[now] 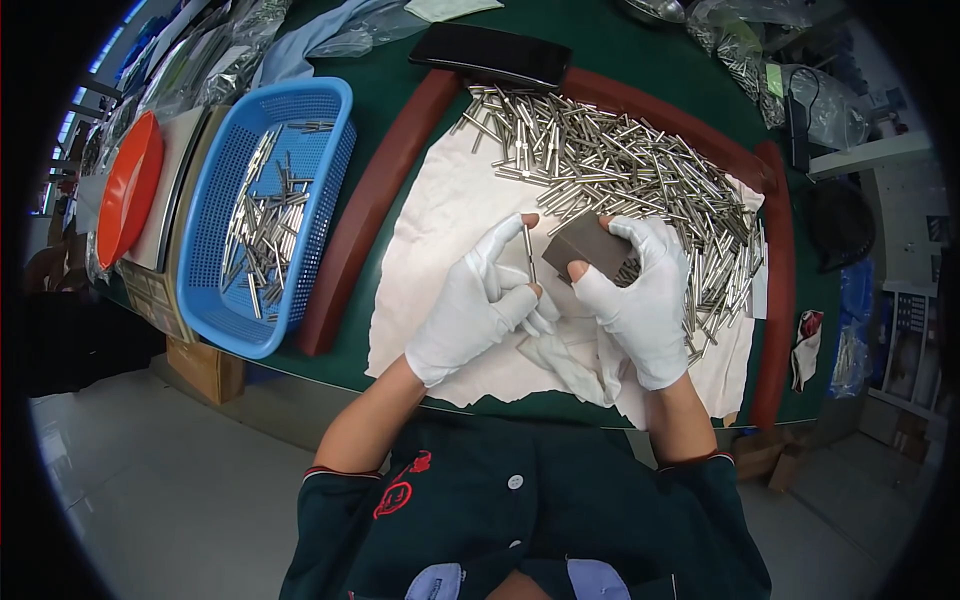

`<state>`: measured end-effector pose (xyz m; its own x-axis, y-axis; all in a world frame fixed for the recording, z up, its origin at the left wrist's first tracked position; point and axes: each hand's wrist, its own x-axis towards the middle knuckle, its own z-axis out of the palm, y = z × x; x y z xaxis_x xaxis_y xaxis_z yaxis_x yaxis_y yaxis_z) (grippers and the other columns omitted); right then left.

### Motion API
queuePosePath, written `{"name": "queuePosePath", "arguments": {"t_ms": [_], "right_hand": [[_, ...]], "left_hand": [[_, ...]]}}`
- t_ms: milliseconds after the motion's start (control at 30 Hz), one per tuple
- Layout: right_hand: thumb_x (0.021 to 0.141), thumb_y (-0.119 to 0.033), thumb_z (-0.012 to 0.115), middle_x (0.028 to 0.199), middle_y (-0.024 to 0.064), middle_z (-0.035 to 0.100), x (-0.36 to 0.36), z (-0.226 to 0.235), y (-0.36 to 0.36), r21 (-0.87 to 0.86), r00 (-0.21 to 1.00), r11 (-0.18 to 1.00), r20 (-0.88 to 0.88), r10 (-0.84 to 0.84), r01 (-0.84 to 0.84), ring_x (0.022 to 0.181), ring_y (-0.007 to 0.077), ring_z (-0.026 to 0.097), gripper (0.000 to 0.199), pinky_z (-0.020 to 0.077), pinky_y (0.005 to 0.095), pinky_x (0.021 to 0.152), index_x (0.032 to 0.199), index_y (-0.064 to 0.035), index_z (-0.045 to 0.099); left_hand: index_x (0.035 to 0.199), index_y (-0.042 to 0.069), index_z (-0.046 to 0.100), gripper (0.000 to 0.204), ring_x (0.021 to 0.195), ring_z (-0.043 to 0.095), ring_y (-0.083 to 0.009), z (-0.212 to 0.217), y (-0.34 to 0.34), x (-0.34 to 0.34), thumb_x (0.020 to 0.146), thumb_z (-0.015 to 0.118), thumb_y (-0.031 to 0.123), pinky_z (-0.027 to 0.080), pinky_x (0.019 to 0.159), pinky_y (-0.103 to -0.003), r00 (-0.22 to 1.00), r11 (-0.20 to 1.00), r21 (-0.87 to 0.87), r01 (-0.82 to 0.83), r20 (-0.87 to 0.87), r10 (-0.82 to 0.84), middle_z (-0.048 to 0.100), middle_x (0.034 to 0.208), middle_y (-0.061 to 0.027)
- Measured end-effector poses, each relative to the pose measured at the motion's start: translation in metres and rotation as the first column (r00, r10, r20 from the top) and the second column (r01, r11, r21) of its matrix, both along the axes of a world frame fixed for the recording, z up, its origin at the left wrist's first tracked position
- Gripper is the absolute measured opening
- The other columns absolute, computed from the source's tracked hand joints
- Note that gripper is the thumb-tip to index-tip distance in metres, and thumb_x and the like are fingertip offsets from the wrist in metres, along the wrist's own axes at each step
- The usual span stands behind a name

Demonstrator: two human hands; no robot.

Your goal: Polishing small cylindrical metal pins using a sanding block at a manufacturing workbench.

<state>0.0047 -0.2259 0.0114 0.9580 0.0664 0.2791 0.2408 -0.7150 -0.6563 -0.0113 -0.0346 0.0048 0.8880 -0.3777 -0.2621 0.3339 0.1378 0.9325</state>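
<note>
Both hands wear white gloves with some fingertips bare. My left hand (470, 305) pinches one thin metal pin (530, 252) lengthwise between thumb and forefinger, over the white cloth (425, 260). Just to its right, my right hand (645, 290) grips a dark grey-brown block (588, 246) between thumb and fingers; the block is tilted and apart from the pin. Beyond and right of the hands lies a broad heap of loose metal pins (620, 150) on the cloth. A crumpled white cloth piece (565, 368) rests below the hands.
Dark red bars (370, 220) frame the cloth on the green table. A blue basket (340, 150) with pins stands left, beside an orange-red bowl (130, 190). A black phone (490, 55) rests on the back bar. Plastic bags (830, 110) lie at the back right.
</note>
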Motion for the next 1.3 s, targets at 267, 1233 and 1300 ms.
{"name": "queuePosePath", "arguments": {"t_ms": [267, 1233, 1300], "right_hand": [[0.058, -0.034, 0.080, 0.089, 0.0135, 0.058, -0.003, -0.005, 0.010, 0.048, 0.997, 0.996, -0.021, 0.074, -0.073, 0.086, 0.0289, 0.055, 0.054, 0.0442, 0.0388, 0.076, 0.098, 0.0001, 0.064], [0.060, -0.027, 0.078, 0.091, 0.0117, 0.057, 0.002, -0.004, 0.004, 0.066, 0.995, 0.998, 0.097, -0.006, -0.001, 0.086, 0.0273, 0.053, 0.050, 0.0434, 0.0390, 0.077, 0.099, 0.0000, 0.061], [0.060, -0.027, 0.078, 0.091, 0.0119, 0.057, 0.003, -0.004, 0.003, 0.078, 0.998, 0.997, 0.056, -0.011, 0.007, 0.086, 0.0274, 0.053, 0.050, 0.0434, 0.0389, 0.077, 0.099, 0.0001, 0.061]], "left_hand": [[0.143, 0.005, 0.024, 0.064, 0.067, 0.065, -0.0130, -0.010, -0.007, -0.005, 0.085, 0.048, -0.007, 0.049, 0.056, -0.024, 0.995, 0.996, -0.012, -0.090, 0.042, 0.090, 0.063, 0.075, -0.0073], [0.146, 0.006, 0.018, 0.067, 0.070, 0.068, -0.0173, -0.004, 0.000, -0.001, 0.087, 0.046, -0.007, 0.053, 0.061, -0.025, 0.994, 0.990, -0.098, -0.098, 0.027, 0.101, 0.065, 0.074, -0.0110], [0.147, 0.006, 0.018, 0.066, 0.069, 0.068, -0.0176, -0.004, 0.000, 0.000, 0.088, 0.045, -0.006, 0.053, 0.061, -0.024, 0.995, 0.990, -0.101, -0.094, 0.014, 0.096, 0.065, 0.074, -0.0108]]}}
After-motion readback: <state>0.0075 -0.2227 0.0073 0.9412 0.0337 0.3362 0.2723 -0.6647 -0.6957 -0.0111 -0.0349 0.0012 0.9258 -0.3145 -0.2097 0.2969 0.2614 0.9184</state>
